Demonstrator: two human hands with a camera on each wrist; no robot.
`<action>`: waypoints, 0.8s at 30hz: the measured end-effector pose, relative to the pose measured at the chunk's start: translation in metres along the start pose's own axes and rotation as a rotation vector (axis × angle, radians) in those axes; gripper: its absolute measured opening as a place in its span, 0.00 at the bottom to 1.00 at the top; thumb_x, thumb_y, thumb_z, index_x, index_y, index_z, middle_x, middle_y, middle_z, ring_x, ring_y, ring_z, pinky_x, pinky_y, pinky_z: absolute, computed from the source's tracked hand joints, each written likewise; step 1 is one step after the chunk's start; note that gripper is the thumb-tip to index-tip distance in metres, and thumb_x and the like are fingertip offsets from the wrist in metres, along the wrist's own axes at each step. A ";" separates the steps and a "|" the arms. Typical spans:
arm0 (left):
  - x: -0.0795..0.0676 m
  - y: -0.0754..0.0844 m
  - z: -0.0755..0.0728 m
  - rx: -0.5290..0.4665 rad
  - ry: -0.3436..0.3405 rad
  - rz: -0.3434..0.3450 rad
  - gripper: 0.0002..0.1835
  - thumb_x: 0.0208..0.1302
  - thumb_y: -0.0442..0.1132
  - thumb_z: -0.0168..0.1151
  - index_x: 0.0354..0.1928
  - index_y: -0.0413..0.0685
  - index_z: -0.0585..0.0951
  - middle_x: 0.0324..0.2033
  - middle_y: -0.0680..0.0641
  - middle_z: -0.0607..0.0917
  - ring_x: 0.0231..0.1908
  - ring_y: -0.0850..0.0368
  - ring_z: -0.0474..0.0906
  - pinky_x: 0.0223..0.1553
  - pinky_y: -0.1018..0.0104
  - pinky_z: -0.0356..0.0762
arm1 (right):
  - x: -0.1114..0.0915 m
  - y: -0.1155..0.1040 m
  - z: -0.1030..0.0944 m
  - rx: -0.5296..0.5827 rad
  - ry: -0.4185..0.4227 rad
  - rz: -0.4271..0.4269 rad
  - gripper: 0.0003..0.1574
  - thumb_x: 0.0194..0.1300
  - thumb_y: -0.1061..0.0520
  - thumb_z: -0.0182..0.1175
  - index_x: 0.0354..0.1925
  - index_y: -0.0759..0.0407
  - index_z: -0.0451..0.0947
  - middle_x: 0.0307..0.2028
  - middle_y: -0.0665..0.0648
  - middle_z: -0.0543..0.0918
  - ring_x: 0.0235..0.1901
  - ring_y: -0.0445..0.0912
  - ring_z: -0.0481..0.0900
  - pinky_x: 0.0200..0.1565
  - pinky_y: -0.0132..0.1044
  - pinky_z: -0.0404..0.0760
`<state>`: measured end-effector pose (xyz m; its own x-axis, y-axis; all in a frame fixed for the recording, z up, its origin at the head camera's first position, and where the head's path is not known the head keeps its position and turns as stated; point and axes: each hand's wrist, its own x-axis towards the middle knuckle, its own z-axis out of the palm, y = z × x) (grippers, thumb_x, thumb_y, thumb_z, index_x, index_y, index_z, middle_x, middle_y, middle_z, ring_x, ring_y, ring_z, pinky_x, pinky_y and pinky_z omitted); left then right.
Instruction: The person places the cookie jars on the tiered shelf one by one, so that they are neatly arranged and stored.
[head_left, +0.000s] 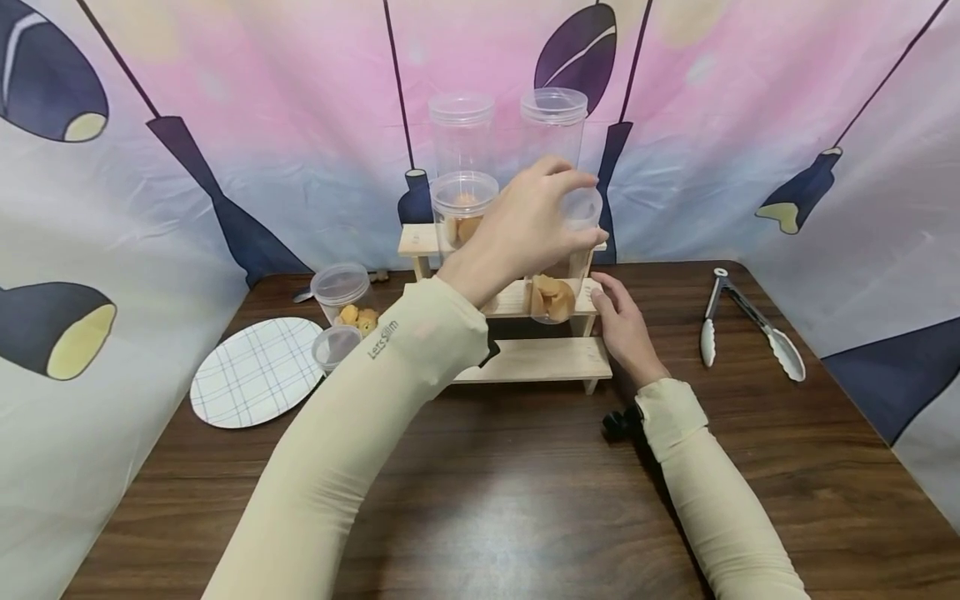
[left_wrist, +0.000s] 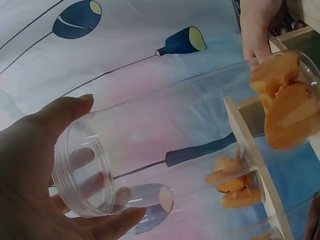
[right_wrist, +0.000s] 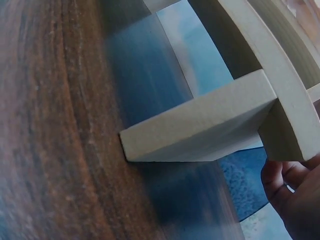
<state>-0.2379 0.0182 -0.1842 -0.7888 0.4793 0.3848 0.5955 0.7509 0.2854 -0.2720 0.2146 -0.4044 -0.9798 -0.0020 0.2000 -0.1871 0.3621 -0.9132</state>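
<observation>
My left hand (head_left: 525,225) grips a tall clear jar by its round lid (head_left: 582,207), fingers and thumb spread around the rim. Orange-brown chips (head_left: 552,297) lie at the bottom of this jar, in front of the middle shelf of a three-step wooden rack (head_left: 540,360). The left wrist view shows the jar's clear wall (left_wrist: 170,115) and its chips (left_wrist: 292,112) at the far end. At the rack's right side, my right hand (head_left: 624,329) holds the end of the middle shelf; in the right wrist view its fingertips (right_wrist: 272,172) are at the board's end.
Two clear jars stand on the top step, left (head_left: 461,137) and right (head_left: 558,125). Another chip jar (head_left: 463,196) is left of my hand. On the table are a jar of yellow snacks (head_left: 341,287), a smaller jar (head_left: 335,346), a checked oval plate (head_left: 255,375) and tongs (head_left: 716,292).
</observation>
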 end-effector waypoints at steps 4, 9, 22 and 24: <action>0.006 0.001 0.003 -0.015 -0.010 -0.033 0.34 0.59 0.58 0.71 0.67 0.59 0.76 0.64 0.52 0.74 0.62 0.56 0.72 0.62 0.67 0.68 | -0.001 -0.002 -0.001 0.000 0.000 0.002 0.37 0.75 0.31 0.43 0.74 0.42 0.61 0.37 0.59 0.76 0.29 0.52 0.74 0.34 0.42 0.77; 0.010 -0.002 0.005 -0.015 -0.014 -0.061 0.34 0.60 0.57 0.71 0.67 0.57 0.76 0.64 0.53 0.73 0.62 0.57 0.72 0.63 0.68 0.67 | -0.001 -0.002 0.000 -0.004 -0.006 0.005 0.36 0.75 0.31 0.43 0.74 0.40 0.62 0.35 0.59 0.75 0.28 0.53 0.74 0.35 0.43 0.77; 0.015 -0.004 0.011 -0.002 0.033 -0.153 0.34 0.62 0.57 0.68 0.69 0.57 0.74 0.66 0.52 0.71 0.63 0.52 0.70 0.65 0.65 0.65 | -0.001 -0.002 0.000 -0.001 -0.002 0.009 0.37 0.75 0.30 0.43 0.74 0.40 0.61 0.36 0.60 0.76 0.29 0.55 0.74 0.35 0.44 0.76; 0.016 -0.005 0.013 -0.005 0.051 -0.163 0.34 0.63 0.57 0.68 0.69 0.56 0.74 0.66 0.50 0.71 0.62 0.51 0.70 0.65 0.64 0.66 | 0.000 -0.002 0.000 0.004 -0.004 0.012 0.37 0.75 0.30 0.43 0.75 0.41 0.61 0.36 0.60 0.76 0.29 0.54 0.74 0.35 0.44 0.76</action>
<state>-0.2552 0.0281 -0.1912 -0.8662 0.3276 0.3772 0.4614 0.8143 0.3523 -0.2714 0.2143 -0.4030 -0.9822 -0.0010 0.1876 -0.1755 0.3582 -0.9170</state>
